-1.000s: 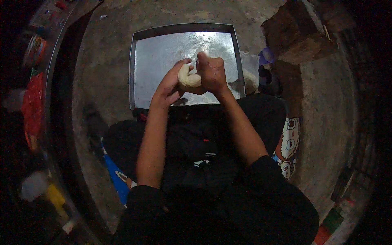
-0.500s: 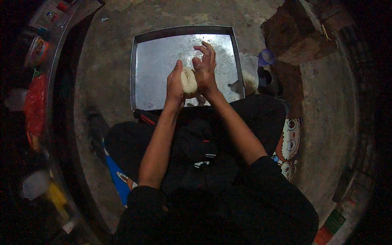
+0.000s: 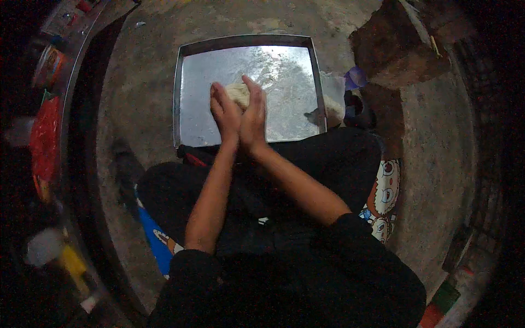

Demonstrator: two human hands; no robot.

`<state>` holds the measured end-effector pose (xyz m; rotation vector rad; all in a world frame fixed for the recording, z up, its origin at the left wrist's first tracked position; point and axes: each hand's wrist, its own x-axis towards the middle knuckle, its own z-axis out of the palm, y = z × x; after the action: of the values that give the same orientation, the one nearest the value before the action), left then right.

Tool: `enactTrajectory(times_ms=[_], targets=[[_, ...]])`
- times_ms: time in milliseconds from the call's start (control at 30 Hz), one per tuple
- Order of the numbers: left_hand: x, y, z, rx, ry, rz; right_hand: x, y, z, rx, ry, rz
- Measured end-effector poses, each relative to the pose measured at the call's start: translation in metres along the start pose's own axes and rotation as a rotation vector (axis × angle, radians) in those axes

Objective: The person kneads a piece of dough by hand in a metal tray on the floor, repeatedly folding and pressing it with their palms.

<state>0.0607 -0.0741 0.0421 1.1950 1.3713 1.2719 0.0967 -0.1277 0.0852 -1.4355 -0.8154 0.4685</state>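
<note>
A pale lump of dough (image 3: 238, 95) sits between my two hands, over the shallow metal tray (image 3: 199, 71) in front of my lap. My left hand (image 3: 227, 116) presses against its left side, with the fingers pointing away from me. On the other side, my right hand (image 3: 254, 113) lies along the dough, its fingers curving over the far end. The heels of both palms come together on the near side. The palms cover part of the dough, so only its top and far part show. The tray's bare metal is smeared and spotted, mostly at the right.
Right of the tray lie a translucent plastic bag (image 3: 333, 98) and a purple object (image 3: 355, 77). A brown block-like box (image 3: 391, 46) stands at the far right. Along the left are a red plastic bag (image 3: 45, 139) and a tub (image 3: 50, 65). A cartoon-printed mat (image 3: 387, 188) shows beside my leg.
Both hands have shifted left with the dough. My right hand, whose fingers were raised and spread, has now closed in against it, and the wrists are closer together.
</note>
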Motion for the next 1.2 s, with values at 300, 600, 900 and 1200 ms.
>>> enactTrajectory(times_ms=[300, 600, 900, 1200], targets=[[-0.028, 0.044, 0.007, 0.228, -0.224, 0.353, 0.042, 0.043, -0.038, 0.159, -0.018, 0.396], [-0.002, 0.042, 0.001, 0.236, -0.248, 0.276, 0.055, 0.026, -0.044, 0.12, -0.061, 0.216], [-0.006, 0.055, -0.009, 0.275, -0.255, 0.33, 0.081, 0.062, -0.04, -0.104, 0.016, 0.262], [0.01, 0.054, -0.005, 0.1, -0.279, 0.479, 0.097, -0.005, -0.045, -0.464, -0.162, -0.05]])
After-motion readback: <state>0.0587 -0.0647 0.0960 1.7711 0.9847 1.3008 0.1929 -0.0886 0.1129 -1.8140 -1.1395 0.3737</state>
